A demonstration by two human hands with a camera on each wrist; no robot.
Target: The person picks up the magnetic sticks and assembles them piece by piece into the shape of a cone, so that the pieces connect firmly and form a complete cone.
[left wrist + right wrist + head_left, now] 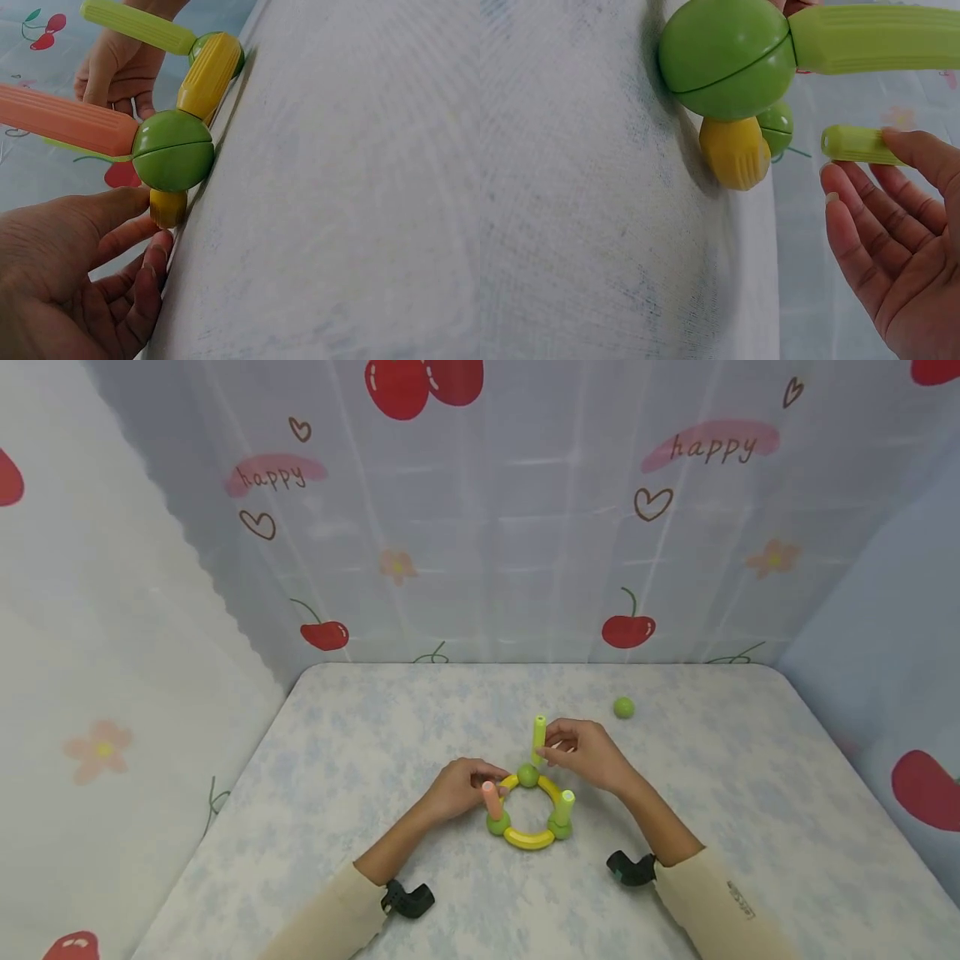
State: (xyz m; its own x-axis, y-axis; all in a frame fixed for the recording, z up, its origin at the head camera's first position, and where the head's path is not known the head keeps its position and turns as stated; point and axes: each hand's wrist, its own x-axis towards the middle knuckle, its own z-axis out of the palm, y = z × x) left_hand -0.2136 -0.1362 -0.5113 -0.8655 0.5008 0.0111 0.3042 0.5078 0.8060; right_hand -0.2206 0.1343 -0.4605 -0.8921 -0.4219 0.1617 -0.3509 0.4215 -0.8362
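Note:
A ring of yellow curved rods (529, 840) joined by green balls lies on the table. My left hand (459, 789) pinches the yellow curved rod (168, 208) on the ring's far left side. An orange rod (491, 800) stands up from the left ball (174, 150), and a lime-green rod (566, 808) rises from the right ball (559, 827). Between thumb and fingers, my right hand (588, 752) holds another lime-green rod (855, 144) upright over the far ball (528, 775). The right wrist view shows that rod's lower end apart from the ball.
A loose green ball (624, 707) lies toward the back right of the table (360, 718). Behind the table hangs a curtain (510, 527) printed with cherries and hearts. Black wrist devices (408, 900) sit at both sleeves.

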